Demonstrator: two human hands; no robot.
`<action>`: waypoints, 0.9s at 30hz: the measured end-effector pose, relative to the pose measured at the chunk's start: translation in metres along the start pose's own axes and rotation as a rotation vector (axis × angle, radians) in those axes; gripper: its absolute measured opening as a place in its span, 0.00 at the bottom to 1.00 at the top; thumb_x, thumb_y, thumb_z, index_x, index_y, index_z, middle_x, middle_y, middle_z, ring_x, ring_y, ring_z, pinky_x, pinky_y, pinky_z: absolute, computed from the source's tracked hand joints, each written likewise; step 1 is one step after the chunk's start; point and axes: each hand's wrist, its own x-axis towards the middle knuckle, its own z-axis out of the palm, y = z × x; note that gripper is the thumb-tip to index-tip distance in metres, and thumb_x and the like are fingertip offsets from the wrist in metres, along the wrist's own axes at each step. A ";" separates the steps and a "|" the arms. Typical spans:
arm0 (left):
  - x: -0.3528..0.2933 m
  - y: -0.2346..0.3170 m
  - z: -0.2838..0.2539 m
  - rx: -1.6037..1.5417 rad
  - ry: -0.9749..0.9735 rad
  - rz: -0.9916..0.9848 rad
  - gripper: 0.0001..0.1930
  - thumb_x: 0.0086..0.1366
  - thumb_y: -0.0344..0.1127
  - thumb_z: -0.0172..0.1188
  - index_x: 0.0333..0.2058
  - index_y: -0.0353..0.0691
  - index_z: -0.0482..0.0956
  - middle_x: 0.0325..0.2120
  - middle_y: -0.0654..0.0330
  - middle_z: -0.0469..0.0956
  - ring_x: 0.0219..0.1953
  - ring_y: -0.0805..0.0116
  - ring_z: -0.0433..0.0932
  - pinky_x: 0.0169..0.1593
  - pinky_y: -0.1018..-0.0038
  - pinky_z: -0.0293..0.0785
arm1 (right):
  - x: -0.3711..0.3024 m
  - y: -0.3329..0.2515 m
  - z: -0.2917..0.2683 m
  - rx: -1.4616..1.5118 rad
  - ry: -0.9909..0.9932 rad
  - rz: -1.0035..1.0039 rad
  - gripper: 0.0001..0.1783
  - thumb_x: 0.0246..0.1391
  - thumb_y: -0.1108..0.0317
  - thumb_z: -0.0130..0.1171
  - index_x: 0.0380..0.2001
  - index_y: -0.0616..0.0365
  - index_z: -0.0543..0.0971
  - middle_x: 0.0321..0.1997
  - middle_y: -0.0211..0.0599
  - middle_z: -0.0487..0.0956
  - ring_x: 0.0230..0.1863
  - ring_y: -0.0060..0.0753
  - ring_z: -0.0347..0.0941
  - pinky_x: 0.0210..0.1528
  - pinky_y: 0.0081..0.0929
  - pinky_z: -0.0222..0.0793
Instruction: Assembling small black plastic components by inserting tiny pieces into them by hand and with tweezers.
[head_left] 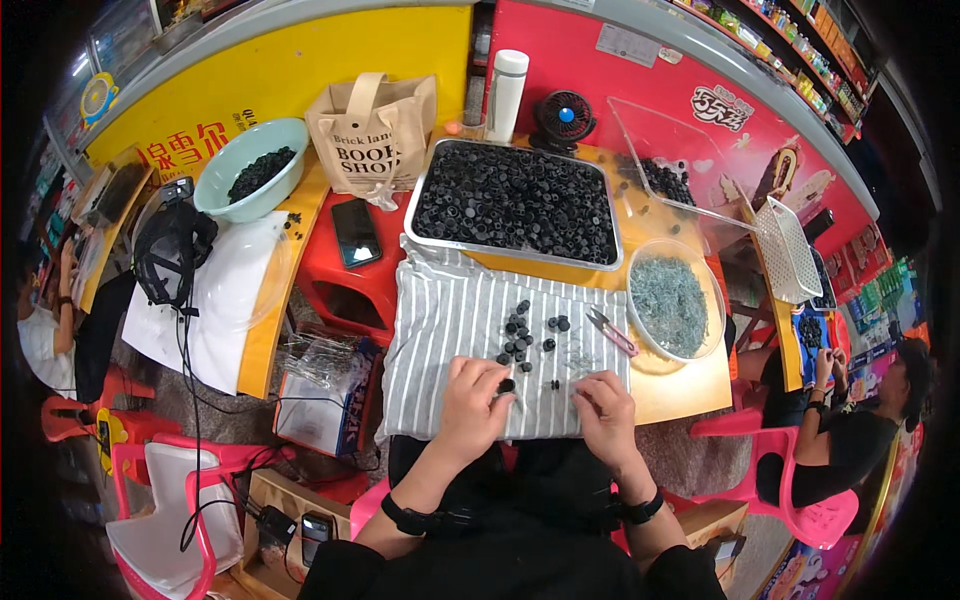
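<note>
Striped cloth (pixel 440 330) covers part of the yellow tabletop (pixel 700 388), centre of the frame. Mid-cloth, a few black parts (pixel 519 344) remain; the bowl (pixel 668 353) of clear scraps (pixel 670 300), right, suggests plenty is done. Whether the heaped tray (pixel 510 252) is finished, I cannot tell. Both left hand (pixel 474 405) and right hand (pixel 606 415) curl, pinch unclear. Printed lettering marks the bag (pixel 370 130), upper left.

On the table (pixel 680 397), a tray (pixel 520 255) heaped with caps and rings; before it, a cloth (pixel 437 345) with loose plastic caps (pixel 517 338) on top, thread snips (pixel 614 333) to their right. Behind the tray, a flask (pixel 506 98) left of a desk fan (pixel 566 116). Right of the cloth, a bowl (pixel 690 357) of trimmings (pixel 668 300). To the left, a phone (pixel 357 234) on a stool (pixel 345 303), a tote bag (pixel 372 148) behind it.
</note>
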 end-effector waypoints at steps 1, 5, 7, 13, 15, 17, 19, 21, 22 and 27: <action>0.001 0.001 -0.002 0.045 -0.007 0.027 0.17 0.47 0.24 0.66 0.39 0.33 0.79 0.37 0.53 0.75 0.41 0.53 0.70 0.45 0.63 0.69 | -0.001 0.001 0.002 0.000 0.003 0.003 0.08 0.45 0.78 0.62 0.33 0.62 0.78 0.34 0.44 0.76 0.36 0.48 0.74 0.38 0.36 0.70; 0.002 0.003 -0.002 0.102 -0.028 0.056 0.16 0.48 0.24 0.65 0.38 0.32 0.79 0.37 0.54 0.75 0.41 0.53 0.69 0.44 0.62 0.68 | 0.004 -0.002 0.011 -0.105 0.041 -0.081 0.09 0.45 0.77 0.63 0.34 0.61 0.79 0.32 0.43 0.75 0.36 0.47 0.73 0.36 0.37 0.69; 0.003 0.006 -0.003 0.133 -0.046 0.080 0.14 0.49 0.23 0.63 0.37 0.33 0.78 0.36 0.54 0.75 0.40 0.53 0.70 0.44 0.62 0.68 | 0.008 -0.005 0.013 -0.147 0.050 -0.114 0.10 0.45 0.76 0.63 0.35 0.60 0.80 0.31 0.43 0.74 0.35 0.47 0.73 0.35 0.38 0.69; -0.004 0.007 0.006 0.124 -0.131 0.194 0.12 0.51 0.20 0.59 0.36 0.31 0.77 0.35 0.52 0.74 0.39 0.51 0.71 0.42 0.63 0.71 | 0.009 -0.007 0.018 -0.210 -0.008 -0.235 0.12 0.45 0.76 0.62 0.37 0.58 0.81 0.30 0.40 0.73 0.35 0.46 0.72 0.34 0.37 0.69; -0.006 0.008 0.006 0.104 -0.179 0.207 0.12 0.51 0.18 0.56 0.36 0.30 0.76 0.35 0.52 0.74 0.39 0.51 0.72 0.42 0.63 0.72 | 0.007 -0.008 0.017 -0.228 -0.014 -0.256 0.13 0.44 0.78 0.60 0.36 0.58 0.81 0.32 0.40 0.75 0.35 0.46 0.72 0.35 0.38 0.69; -0.005 0.006 0.002 0.081 -0.220 0.225 0.12 0.50 0.18 0.55 0.36 0.29 0.75 0.35 0.51 0.73 0.39 0.51 0.71 0.43 0.63 0.72 | 0.011 -0.009 0.017 -0.226 -0.020 -0.291 0.14 0.43 0.79 0.59 0.36 0.58 0.80 0.34 0.40 0.75 0.36 0.46 0.71 0.36 0.37 0.69; -0.005 0.006 -0.002 0.054 -0.266 0.241 0.12 0.50 0.19 0.53 0.36 0.28 0.75 0.35 0.51 0.72 0.39 0.51 0.70 0.45 0.63 0.71 | 0.010 -0.008 0.016 -0.226 -0.027 -0.322 0.14 0.42 0.80 0.58 0.36 0.59 0.80 0.35 0.40 0.76 0.36 0.46 0.71 0.36 0.37 0.69; -0.003 0.007 -0.005 -0.013 -0.303 0.261 0.11 0.51 0.18 0.56 0.35 0.29 0.76 0.35 0.50 0.73 0.37 0.49 0.72 0.42 0.63 0.72 | 0.009 -0.005 0.018 -0.215 -0.044 -0.347 0.16 0.39 0.80 0.57 0.36 0.60 0.80 0.36 0.40 0.77 0.36 0.47 0.71 0.38 0.37 0.69; -0.003 0.006 -0.004 -0.012 -0.305 0.263 0.11 0.51 0.18 0.56 0.35 0.29 0.76 0.35 0.50 0.73 0.37 0.49 0.72 0.42 0.63 0.72 | 0.009 -0.004 0.018 -0.215 -0.042 -0.347 0.16 0.39 0.80 0.57 0.36 0.60 0.80 0.36 0.40 0.77 0.36 0.47 0.71 0.38 0.37 0.69; -0.003 0.006 0.006 -0.676 -0.281 -0.330 0.10 0.59 0.19 0.56 0.41 0.27 0.77 0.38 0.58 0.77 0.39 0.68 0.77 0.43 0.73 0.75 | -0.001 -0.001 0.026 0.273 0.072 0.027 0.12 0.46 0.84 0.58 0.36 0.62 0.78 0.36 0.39 0.77 0.33 0.35 0.73 0.36 0.27 0.69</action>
